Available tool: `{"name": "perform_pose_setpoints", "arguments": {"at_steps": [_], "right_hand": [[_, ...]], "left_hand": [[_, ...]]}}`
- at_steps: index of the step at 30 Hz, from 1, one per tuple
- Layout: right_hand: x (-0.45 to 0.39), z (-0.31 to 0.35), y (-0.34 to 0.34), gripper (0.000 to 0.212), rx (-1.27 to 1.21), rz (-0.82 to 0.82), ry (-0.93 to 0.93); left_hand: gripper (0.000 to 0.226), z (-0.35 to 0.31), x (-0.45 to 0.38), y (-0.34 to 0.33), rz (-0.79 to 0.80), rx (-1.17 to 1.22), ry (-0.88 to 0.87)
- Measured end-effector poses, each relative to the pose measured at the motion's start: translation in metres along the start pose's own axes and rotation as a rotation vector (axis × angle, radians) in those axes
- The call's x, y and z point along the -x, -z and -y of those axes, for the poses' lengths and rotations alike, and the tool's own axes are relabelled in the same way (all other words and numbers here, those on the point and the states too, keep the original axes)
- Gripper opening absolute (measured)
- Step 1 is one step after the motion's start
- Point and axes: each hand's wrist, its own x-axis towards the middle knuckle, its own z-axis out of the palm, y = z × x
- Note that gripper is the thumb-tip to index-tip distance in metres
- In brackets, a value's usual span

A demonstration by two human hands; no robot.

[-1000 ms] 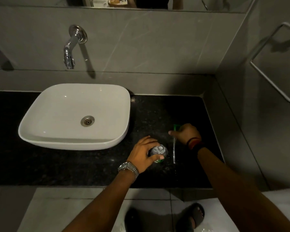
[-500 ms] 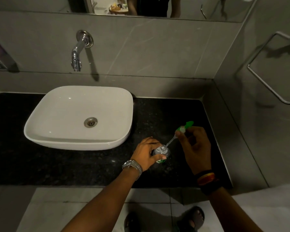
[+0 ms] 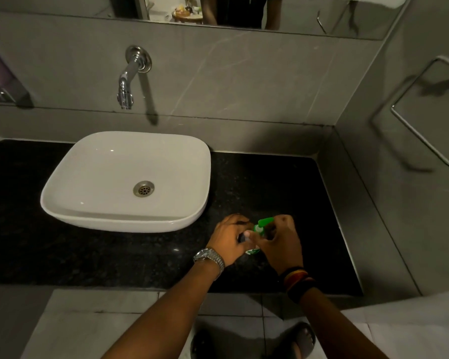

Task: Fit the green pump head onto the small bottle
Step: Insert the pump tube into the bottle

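I have my left hand (image 3: 230, 237) wrapped around the small bottle (image 3: 252, 251), pinning it upright on the black granite countertop (image 3: 283, 182) so it can't skid or tip while I work on its neck. The bottle stands toward the front edge of the countertop, to the right of the white basin (image 3: 187, 156) and apart from it; only a sliver of its green-and-white label shows between my hands. My right hand (image 3: 280, 242) is pinched on the green pump head (image 3: 262, 225), which sits directly over the bottle's mouth with its nozzle pointing up and away toward the back wall. I grip it from above because, as I judge it, the collar needs pressing down and turning. The dip tube is out of sight, so I take it to be inside the bottle. My fingers hide the neck, and I cannot tell whether the collar is seated or only resting there. I reckon the fitting is nearly done, with tightening left
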Motion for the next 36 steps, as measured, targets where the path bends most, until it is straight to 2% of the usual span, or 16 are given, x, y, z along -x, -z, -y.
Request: {"name": "perform_pose_setpoints", "arguments": {"at_steps": [2,4,6,9,12,14,16,19,22,24,26,29,32,35,36], "right_hand": [[-0.001,-0.007,0.003,0.04,-0.088,0.073,0.058],[0.0,-0.013,0.007,0.031,-0.097,0.09,0.12],[-0.002,-0.014,0.006,0.03,-0.039,0.039,0.095],[-0.006,-0.002,0.002,0.041,0.047,-0.03,0.004],[-0.002,-0.007,-0.003,0.044,-0.085,0.035,0.025],[0.001,-0.014,-0.001,0.038,-0.127,0.076,0.074],[-0.001,-0.015,-0.001,0.028,-0.059,0.044,0.084],[-0.007,-0.002,-0.003,0.043,0.047,-0.007,-0.015],[-0.005,-0.007,-0.002,0.046,-0.054,0.054,0.044],[-0.002,-0.014,0.005,0.037,-0.068,0.095,0.127],[-0.004,-0.014,0.01,0.028,0.002,0.063,0.123],[-0.009,0.0,0.01,0.041,0.049,0.041,0.001],[-0.007,-0.002,0.011,0.046,-0.038,0.145,0.027],[-0.006,-0.007,0.014,0.028,-0.043,0.146,0.086],[-0.007,-0.005,0.013,0.029,-0.003,0.113,0.07]], "left_hand": [[0.044,0.001,0.0,0.0,0.007,-0.004,-0.008],[0.048,0.001,0.001,0.0,0.006,0.002,-0.015],[0.053,0.0,0.002,0.0,0.006,0.005,-0.014],[0.046,0.001,0.001,0.0,-0.011,0.003,-0.006],[0.042,0.002,0.0,-0.001,-0.011,-0.006,-0.013],[0.043,0.002,0.001,-0.002,-0.013,-0.009,-0.027],[0.042,0.001,0.001,-0.002,-0.015,0.0,-0.019],[0.046,-0.001,0.001,0.001,-0.009,0.024,0.012],[0.043,0.001,-0.001,0.001,0.008,0.008,-0.007],[0.049,0.001,0.0,0.0,0.023,-0.002,-0.017],[0.054,-0.001,-0.001,0.0,0.033,0.005,-0.009],[0.052,-0.002,-0.001,0.001,0.02,0.026,-0.006],[0.054,0.0,0.0,0.001,0.009,0.027,-0.032],[0.055,-0.002,0.0,0.001,0.004,0.007,-0.031],[0.053,-0.003,0.0,0.001,0.005,-0.001,-0.022]]}}
